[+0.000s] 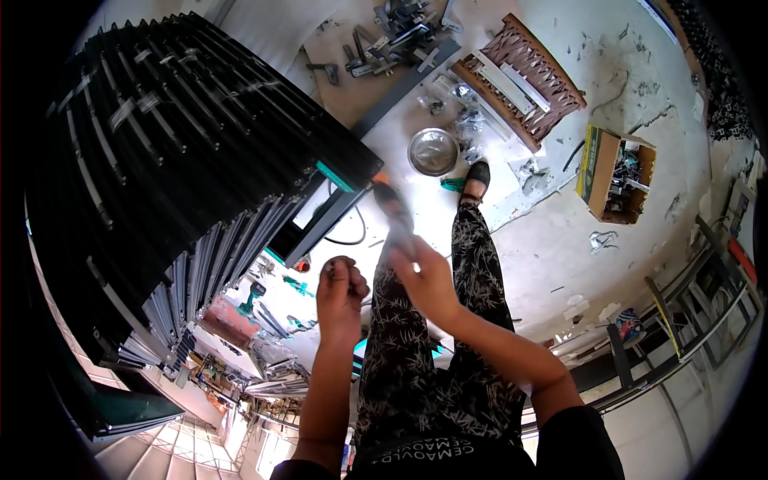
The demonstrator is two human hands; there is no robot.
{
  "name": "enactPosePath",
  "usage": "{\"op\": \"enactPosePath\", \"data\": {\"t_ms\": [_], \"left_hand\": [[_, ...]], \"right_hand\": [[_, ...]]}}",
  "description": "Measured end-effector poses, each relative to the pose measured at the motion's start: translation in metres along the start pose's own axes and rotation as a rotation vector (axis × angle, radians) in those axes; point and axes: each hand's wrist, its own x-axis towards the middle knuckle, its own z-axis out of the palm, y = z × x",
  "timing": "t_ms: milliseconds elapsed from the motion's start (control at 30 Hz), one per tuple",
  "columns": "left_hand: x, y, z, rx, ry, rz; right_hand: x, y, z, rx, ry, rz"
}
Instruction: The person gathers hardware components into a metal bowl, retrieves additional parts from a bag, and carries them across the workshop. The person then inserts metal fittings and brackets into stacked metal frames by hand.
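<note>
My left hand (342, 290) is raised in front of my left leg, its fingers curled in and the thumb folded over them. Whatever it may hold is hidden in the fist. To its right, above my legs, my right hand (428, 280) is a little blurred. Its thumb and fingers come together with a small bright gap between them; anything pinched there is too small to make out. Nearest on the left is a large stack of long black metal profiles (200, 120). Beyond my feet, a round metal bowl (433, 152) rests on the floor beside small clear plastic bags (470, 128).
A brown slatted crate (552, 60) holding pale strips lies far ahead. On the right is an open cardboard box (612, 180) of metal parts. Dark metal brackets (396, 36) are heaped at the back. A cordless drill (253, 296) lies left; a metal frame (680, 320) stands right.
</note>
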Motion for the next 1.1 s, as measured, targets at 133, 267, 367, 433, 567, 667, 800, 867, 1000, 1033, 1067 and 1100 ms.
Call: {"op": "enactPosePath", "data": {"t_ms": [133,267,367,433,567,667,800,867,1000,1033,1067,1100], "left_hand": [[-0.002,-0.03,0.035,-0.008,-0.05,-0.137],[0.001,-0.044,0.054,0.055,-0.152,-0.272],[0.005,-0.054,0.059,-0.033,-0.158,-0.279],[0.01,-0.058,0.058,-0.06,-0.157,-0.245],[0.01,-0.057,0.066,-0.064,-0.108,-0.185],[0.012,-0.059,0.062,-0.119,-0.113,-0.18],[0.015,-0.065,0.059,-0.12,-0.078,-0.164],[0.018,-0.072,0.048,-0.129,-0.105,-0.259],[0.037,-0.114,0.027,-0.191,-0.133,-0.414],[0.043,-0.123,0.034,-0.185,-0.11,-0.452],[0.049,-0.138,0.029,-0.189,-0.114,-0.453],[0.055,-0.159,0.011,-0.22,-0.084,-0.518]], "right_hand": [[0.004,0.024,-0.034,0.076,-0.044,0.147],[0.005,0.039,-0.058,-0.012,-0.068,0.201],[0.01,0.05,-0.067,-0.097,-0.069,0.086],[0.015,0.05,-0.071,-0.143,-0.055,0.057],[0.021,0.05,-0.082,-0.177,-0.06,0.124],[0.02,0.055,-0.08,-0.118,-0.074,0.142],[0.019,0.059,-0.074,-0.085,-0.156,0.173],[0.032,0.078,-0.068,-0.126,-0.161,0.151],[0.109,0.154,-0.073,0.002,0.046,0.45],[0.138,0.191,-0.087,-0.198,0.095,0.352],[0.167,0.219,-0.098,-0.39,0.138,0.251],[0.193,0.224,-0.093,-0.439,0.117,0.304]]}}
